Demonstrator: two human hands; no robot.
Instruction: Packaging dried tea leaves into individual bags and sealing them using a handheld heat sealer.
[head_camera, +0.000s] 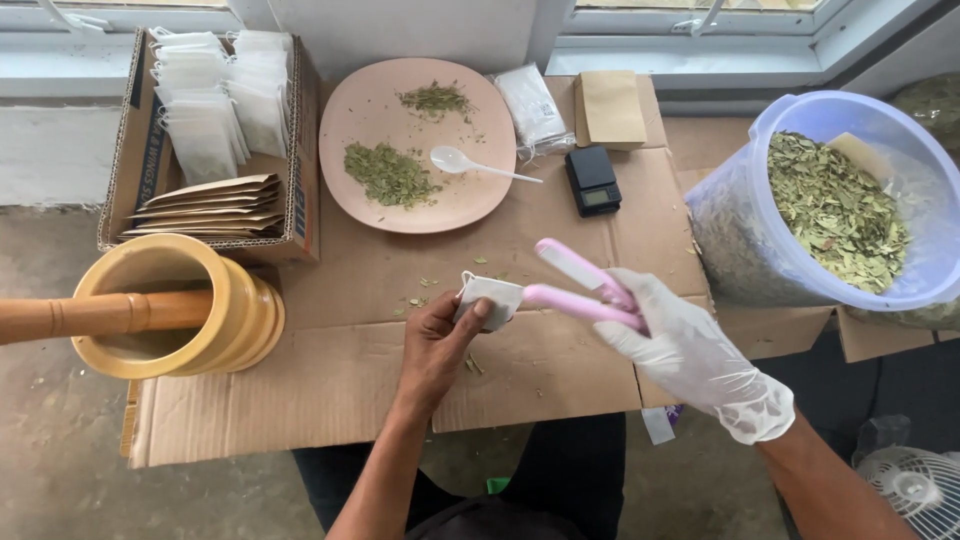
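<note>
The left hand (437, 335) pinches a small white sachet (489, 298) over the cardboard worktop (340, 390); the gloved right hand (690, 350) is clamped on a pink sealer (580, 285), its arms apart at the sachet's edge. Judging by this, the sachet is filled but not yet sealed. Leaves remain on the plate (480, 205) and in the tub (900, 130); empty sachets fill the box (300, 150).

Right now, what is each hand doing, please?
Left hand: closed on a small white bag.
Right hand, gloved: closed on a pink sealer, jaws open by the bag.
</note>
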